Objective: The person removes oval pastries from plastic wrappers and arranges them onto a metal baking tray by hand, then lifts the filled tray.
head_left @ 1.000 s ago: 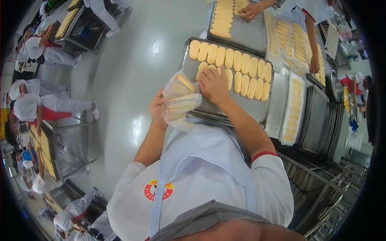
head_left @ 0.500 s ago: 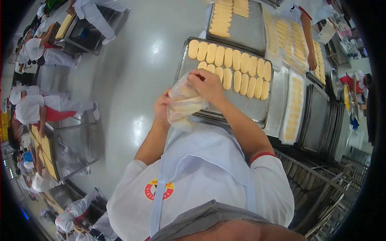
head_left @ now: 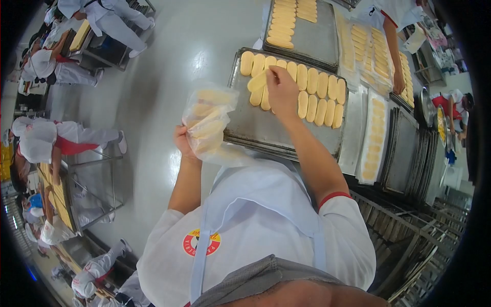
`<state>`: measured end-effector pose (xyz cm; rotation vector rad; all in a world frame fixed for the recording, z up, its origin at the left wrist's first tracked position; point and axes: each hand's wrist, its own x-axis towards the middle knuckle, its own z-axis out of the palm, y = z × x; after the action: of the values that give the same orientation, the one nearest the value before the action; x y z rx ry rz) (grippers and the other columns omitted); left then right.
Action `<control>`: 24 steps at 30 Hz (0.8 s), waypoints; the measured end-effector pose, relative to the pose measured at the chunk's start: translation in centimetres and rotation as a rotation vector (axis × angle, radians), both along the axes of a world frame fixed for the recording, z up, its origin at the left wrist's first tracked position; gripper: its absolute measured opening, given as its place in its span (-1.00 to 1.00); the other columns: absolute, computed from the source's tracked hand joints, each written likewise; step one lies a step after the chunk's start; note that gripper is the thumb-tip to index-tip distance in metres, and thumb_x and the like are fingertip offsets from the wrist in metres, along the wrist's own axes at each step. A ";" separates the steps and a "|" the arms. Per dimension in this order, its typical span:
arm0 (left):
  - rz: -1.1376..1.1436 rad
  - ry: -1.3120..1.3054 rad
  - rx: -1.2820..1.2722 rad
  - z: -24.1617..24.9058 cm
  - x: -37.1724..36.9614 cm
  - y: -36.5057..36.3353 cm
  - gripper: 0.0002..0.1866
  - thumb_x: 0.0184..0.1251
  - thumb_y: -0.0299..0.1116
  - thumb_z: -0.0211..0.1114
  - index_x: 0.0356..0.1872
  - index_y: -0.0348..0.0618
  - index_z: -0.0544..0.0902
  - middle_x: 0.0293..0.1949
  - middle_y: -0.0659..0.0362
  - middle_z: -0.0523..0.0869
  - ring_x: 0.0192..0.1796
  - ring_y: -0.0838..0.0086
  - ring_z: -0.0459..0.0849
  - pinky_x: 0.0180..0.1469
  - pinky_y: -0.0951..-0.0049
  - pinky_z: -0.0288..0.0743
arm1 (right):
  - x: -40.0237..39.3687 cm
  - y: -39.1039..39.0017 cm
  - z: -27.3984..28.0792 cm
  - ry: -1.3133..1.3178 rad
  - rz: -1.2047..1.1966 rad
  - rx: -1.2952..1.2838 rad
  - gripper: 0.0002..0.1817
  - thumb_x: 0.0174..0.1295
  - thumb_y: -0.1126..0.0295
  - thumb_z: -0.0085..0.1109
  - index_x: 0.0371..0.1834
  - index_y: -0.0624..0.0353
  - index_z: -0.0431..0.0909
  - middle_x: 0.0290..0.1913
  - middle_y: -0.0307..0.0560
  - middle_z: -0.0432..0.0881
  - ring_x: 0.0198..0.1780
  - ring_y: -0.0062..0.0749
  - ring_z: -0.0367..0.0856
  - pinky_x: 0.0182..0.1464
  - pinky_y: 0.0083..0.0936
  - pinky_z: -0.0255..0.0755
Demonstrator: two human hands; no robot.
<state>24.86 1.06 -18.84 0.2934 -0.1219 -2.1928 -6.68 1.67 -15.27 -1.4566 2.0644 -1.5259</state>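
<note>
Head view. The biscuit (head_left: 257, 83) in the right hand (head_left: 283, 93) is pale yellow, oblong and round-ended, with a smooth-looking, matt surface. It is tilted across the left end of the rows on the near tray (head_left: 249, 124), just beside the clear bag (head_left: 208, 122) but apart from it. The right hand's thumb and fingers are pressed together, pinching the upper end of the biscuit. The left hand (head_left: 185, 143) is curled at the outer side of the clear bag, its fingers gripping the film.

The clear bag is thin, creased and partly see-through. It holds several biscuits of the same kind, stacked one above another; folds blur their outlines, and an exact count cannot be told. The near tray, a dark-rimmed metal sheet with a worn grey surface, carries two rows of biscuits set side by side along its far half; its near part is bare metal. Edges of further trays show beneath it.

Beyond lies the far tray (head_left: 319, 43), with biscuits in columns towards its left side. To its right, packed bags (head_left: 377, 50) of biscuits lie in long rows, near a co-worker's hand (head_left: 398, 82). Below these, a long white sheet (head_left: 368, 180) bears a line of pale yellow ovals, beside upright dark trays (head_left: 404, 153).
</note>
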 end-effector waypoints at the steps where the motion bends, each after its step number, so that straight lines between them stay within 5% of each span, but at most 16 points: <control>1: 0.019 -0.038 -0.002 -0.2 0.6 -0.3 -0.09 0.20 -0.20 0.18 0.66 -0.34 0.32 0.56 -0.24 0.50 0.51 -0.20 0.57 0.54 -0.21 0.52 | 0.0 -0.3 -0.6 0.261 0.087 -0.075 -0.78 0.51 0.32 0.33 0.09 0.18 0.75 -0.11 -0.12 0.77 -0.05 -0.30 0.75 -0.01 -0.31 0.64; 5: 0.067 -0.087 0.001 -0.6 2.0 -0.8 -0.09 0.22 -0.20 0.18 0.66 -0.35 0.32 0.56 -0.24 0.50 0.51 -0.18 0.57 0.54 -0.20 0.51 | 1.6 1.5 -2.8 0.806 0.528 -0.035 -0.72 0.33 0.33 0.42 0.09 0.06 0.73 0.08 -0.11 0.72 0.18 -0.15 0.68 0.26 -0.07 0.56; 20: -0.022 0.042 -0.026 -0.5 3.1 -2.3 -0.09 0.23 -0.23 0.18 0.66 -0.38 0.31 0.54 -0.22 0.51 0.52 -0.16 0.55 0.54 -0.17 0.50 | 3.7 2.4 -4.8 0.837 0.510 -0.019 -0.69 0.30 0.41 0.27 0.09 0.22 0.68 0.19 0.00 0.68 0.32 -0.10 0.64 0.60 0.11 0.39; 24: 0.014 -0.185 -0.001 -2.8 4.7 -3.6 -0.14 0.26 -0.22 0.18 0.63 -0.38 0.36 0.51 -0.23 0.56 0.47 -0.17 0.60 0.51 -0.19 0.52 | 3.6 2.4 -5.5 0.795 0.458 0.014 -0.67 0.29 0.40 0.27 0.11 0.21 0.68 0.21 -0.01 0.69 0.35 -0.11 0.63 0.61 0.12 0.37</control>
<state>29.59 -2.53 -21.69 0.4954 -0.2228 -2.1482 -3.05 4.08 -20.73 -2.5940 1.8222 -0.8106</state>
